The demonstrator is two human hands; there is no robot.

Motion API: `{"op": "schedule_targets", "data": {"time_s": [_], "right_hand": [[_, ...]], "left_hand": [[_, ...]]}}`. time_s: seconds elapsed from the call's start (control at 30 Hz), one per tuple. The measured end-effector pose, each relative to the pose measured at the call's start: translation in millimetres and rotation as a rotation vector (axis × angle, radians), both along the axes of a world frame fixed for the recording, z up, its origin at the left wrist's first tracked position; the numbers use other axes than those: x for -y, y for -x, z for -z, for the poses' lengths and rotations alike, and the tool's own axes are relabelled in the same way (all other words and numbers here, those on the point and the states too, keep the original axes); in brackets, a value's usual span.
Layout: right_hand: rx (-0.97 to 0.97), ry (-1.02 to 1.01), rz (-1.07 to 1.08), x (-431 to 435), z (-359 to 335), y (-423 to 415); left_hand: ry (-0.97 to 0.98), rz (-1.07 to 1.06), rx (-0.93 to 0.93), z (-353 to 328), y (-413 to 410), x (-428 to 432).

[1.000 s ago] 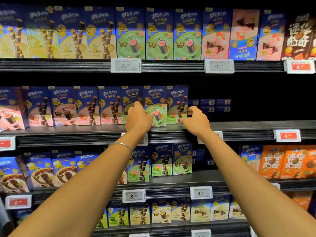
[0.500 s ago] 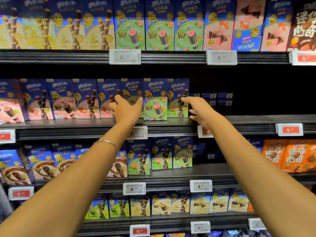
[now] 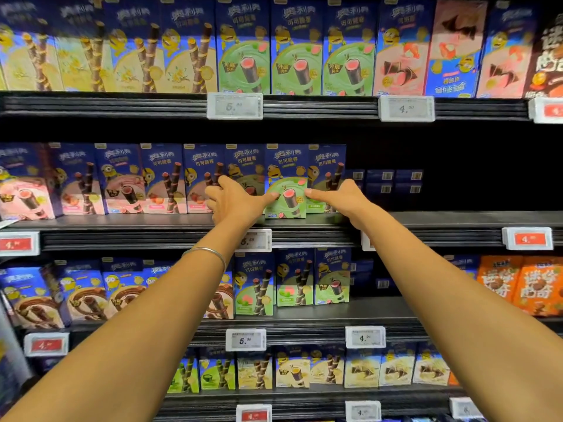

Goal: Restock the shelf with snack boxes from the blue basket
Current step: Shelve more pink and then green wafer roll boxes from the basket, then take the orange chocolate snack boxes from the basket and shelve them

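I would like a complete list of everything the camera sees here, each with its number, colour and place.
green snack boxes: three, green and blue, middle shelf, at the hands
pink boxes: about five, pink and blue, middle shelf, left
top-row boxes: yellow, green and pink, blurred, top shelf
dark blue boxes: several, stacked at the back of the middle shelf, right
lower green boxes: three, third shelf, centre
brown boxes: several, third shelf, left
orange boxes: at least two, third shelf, right
price tags: many, white or red, shelf edges
bracelet: one, silver, left wrist
left hand: one, flat against the box fronts
right hand: one, thumb on a green box, fingers hidden
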State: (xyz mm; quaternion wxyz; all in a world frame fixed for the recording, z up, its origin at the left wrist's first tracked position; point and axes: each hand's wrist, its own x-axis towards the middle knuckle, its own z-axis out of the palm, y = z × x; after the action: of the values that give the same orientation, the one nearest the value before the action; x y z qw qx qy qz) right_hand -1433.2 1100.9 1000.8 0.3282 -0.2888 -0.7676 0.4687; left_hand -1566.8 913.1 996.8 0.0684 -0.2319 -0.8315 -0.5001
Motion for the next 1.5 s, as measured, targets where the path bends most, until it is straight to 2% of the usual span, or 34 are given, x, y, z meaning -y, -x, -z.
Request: {"op": "schedule_targets", "data": {"time_s": [0.3, 0.47, 0.57, 0.67, 0.77, 0.97, 1.13, 1.3, 1.5], "right_hand": [[0.033, -0.037, 0.023, 0, 2, 2], [-0.012, 0.000, 0.000, 5, -1, -9], [-0.062, 0.005, 0.006, 12, -2, -26], [-0.092, -0.008, 0.000, 22, -5, -48], [-0.157, -0.014, -0.019, 36, -3, -76], [-0.310, 0.116, -0.165, 60, 20, -143], [-0.439, 0.259, -0.241, 71, 92, -192], [-0.348, 0.474, -0.241, 96, 201, -237], [-0.024, 0.746, -0.041, 176, 350, -318]], "left_hand": [[0.047, -0.046, -0.099, 5, 0, -4], [-0.013, -0.031, -0.081, 6, 1, -2], [-0.115, 0.034, -0.095, 8, -1, 7], [-0.297, 0.106, -0.173, 17, -7, 22], [-0.445, 0.164, -0.152, 21, -25, 39], [-0.642, 0.321, 0.024, 35, -90, 74], [-0.682, 0.373, 0.280, 117, -147, 104], [-0.473, 0.273, 0.526, 239, -202, 133], [-0.165, 0.166, 0.870, 374, -271, 189]]}}
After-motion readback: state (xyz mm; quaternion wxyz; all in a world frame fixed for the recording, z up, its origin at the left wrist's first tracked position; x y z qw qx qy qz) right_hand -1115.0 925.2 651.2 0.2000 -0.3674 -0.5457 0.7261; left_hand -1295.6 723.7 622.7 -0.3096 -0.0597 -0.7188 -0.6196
